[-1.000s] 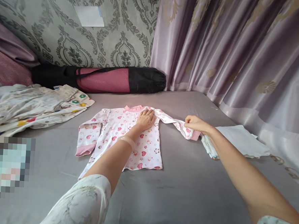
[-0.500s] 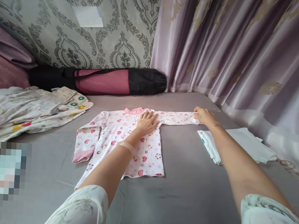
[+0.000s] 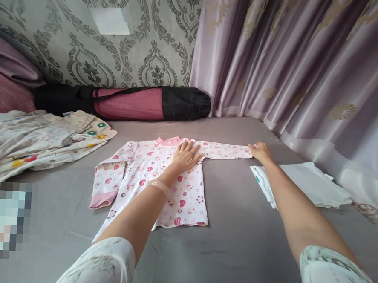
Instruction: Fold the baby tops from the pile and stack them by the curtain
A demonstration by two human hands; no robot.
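A white long-sleeved shirt [image 3: 182, 192] with pink hearts and a pink collar lies spread on the grey bed sheet [image 3: 233, 246]. My left hand [image 3: 186, 155] rests flat on its upper chest near the right shoulder, fingers spread. The right sleeve [image 3: 227, 151] stretches straight out to the side, and my right hand [image 3: 260, 152] is closed on its cuff, which the fingers mostly cover. On the other side, the left sleeve [image 3: 109, 177] bends downward, its pink cuff pointing toward me. My left forearm covers part of the shirt's lower front.
A folded white cloth [image 3: 314, 183] lies under and beside my right forearm. Crumpled patterned clothes [image 3: 48, 137] are heaped at the left. A black and pink rolled bag [image 3: 127, 102] lies against the wall; a purple curtain [image 3: 277, 57] hangs at the right.
My right hand has closed more tightly around the cuff and shifted slightly right. The sleeve is drawn out a little straighter. My left hand stays flat on the shirt.
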